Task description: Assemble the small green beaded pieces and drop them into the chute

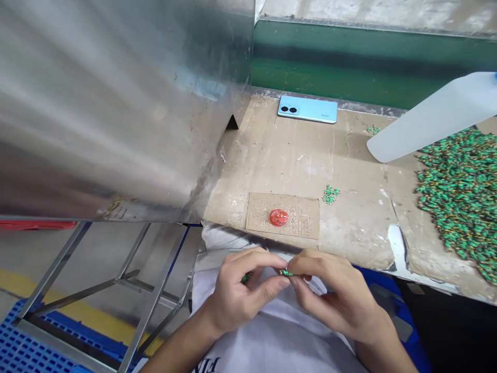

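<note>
My left hand [240, 295] and my right hand [337, 295] meet in front of my white shirt, just below the bench edge. Their fingertips pinch a tiny green piece [286, 272] from both sides. Another bit of green [246, 278] shows behind my left fingers, partly hidden. On the cardboard-covered bench [357, 228], a large heap of small green-and-gold pieces [458, 202] lies at the right. A small cluster of the same pieces [331, 194] sits nearer my hands, beside a cardboard pad [303, 217] bearing a round red glossy object [278, 217].
A light blue phone [307, 109] lies at the bench's far edge, with a few green pieces [373, 130] to its right. A white plastic container [430, 122] juts in above the heap. A large steel panel [116, 103] fills the left, over a metal frame [104, 280] and blue plastic grating [31, 347].
</note>
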`<state>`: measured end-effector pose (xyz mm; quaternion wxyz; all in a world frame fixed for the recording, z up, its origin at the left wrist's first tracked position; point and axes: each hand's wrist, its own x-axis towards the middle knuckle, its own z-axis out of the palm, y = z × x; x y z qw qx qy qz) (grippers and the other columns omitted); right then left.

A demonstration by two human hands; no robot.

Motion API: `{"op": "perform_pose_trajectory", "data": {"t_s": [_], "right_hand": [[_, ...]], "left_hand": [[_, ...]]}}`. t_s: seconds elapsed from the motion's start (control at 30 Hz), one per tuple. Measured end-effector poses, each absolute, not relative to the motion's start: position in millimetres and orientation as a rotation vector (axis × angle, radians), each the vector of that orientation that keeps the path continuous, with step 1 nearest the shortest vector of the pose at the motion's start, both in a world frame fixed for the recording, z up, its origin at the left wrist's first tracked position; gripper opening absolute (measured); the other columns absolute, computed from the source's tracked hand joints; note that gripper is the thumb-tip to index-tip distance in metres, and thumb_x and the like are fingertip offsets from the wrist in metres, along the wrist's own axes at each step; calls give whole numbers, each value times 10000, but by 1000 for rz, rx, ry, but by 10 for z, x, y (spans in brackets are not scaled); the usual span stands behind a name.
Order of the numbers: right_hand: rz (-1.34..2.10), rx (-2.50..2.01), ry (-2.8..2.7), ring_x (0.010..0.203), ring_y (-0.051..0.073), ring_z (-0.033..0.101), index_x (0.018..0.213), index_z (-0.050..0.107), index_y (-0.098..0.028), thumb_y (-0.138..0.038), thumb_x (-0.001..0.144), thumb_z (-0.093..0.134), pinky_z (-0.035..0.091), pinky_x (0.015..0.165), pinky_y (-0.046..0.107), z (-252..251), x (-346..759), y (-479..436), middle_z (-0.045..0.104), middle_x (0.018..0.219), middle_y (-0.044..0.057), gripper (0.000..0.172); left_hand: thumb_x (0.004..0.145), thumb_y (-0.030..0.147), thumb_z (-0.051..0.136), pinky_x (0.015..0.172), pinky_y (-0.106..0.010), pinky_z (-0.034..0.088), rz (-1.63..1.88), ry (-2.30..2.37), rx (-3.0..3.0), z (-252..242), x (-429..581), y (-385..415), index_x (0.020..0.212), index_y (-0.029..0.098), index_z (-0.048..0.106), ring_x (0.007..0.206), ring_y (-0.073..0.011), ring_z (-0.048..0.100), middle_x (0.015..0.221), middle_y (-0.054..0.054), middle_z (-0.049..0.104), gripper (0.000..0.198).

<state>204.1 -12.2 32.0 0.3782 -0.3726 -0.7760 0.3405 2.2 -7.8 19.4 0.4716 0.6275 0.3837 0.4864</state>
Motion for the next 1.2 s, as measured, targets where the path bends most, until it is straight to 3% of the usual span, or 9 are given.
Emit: {"op": "perform_pose_trajectory", "data": {"t_s": [0.13, 0.37, 0.77, 1.2], "right_hand": [[675, -897, -2084, 662, 159, 652, 1140, 601, -215, -28, 958, 585, 536, 586, 282, 295, 2057, -124, 702, 806, 31, 261], [471, -874, -2187, 671, 181, 667, 1152, 632, -196, -52, 964, 585, 532, 553, 292, 304, 2086, -119, 727, 835, 69, 242], [704, -928, -2036, 823, 189, 709, 1140, 621, -177, -78, 971, 647, 605, 690, 313, 296, 2039, -155, 736, 950, 79, 198], [802, -1037, -1827, 796, 147, 700, 1065, 621, -218, -28, 959, 627, 609, 702, 266, 358, 1906, -187, 707, 914, 28, 218]], "left_hand": [[895, 236, 778, 447, -221, 447, 1123, 980, 1521, 255, 4, -98, 975, 183, 804, 461, -102, 543, 747, -20, 794, 99], [810, 83, 732, 410, -185, 442, 1133, 1041, 1507, 320, 39, -88, 901, 165, 819, 521, -129, 688, 708, -21, 809, 150], [780, 35, 726, 429, -157, 469, 1192, 1133, 1594, 336, 77, -109, 861, 145, 806, 508, -111, 703, 685, -14, 803, 158], [818, 48, 713, 427, -179, 472, 1174, 1176, 1609, 304, 66, -153, 917, 147, 812, 526, -126, 712, 753, -29, 829, 172]]}}
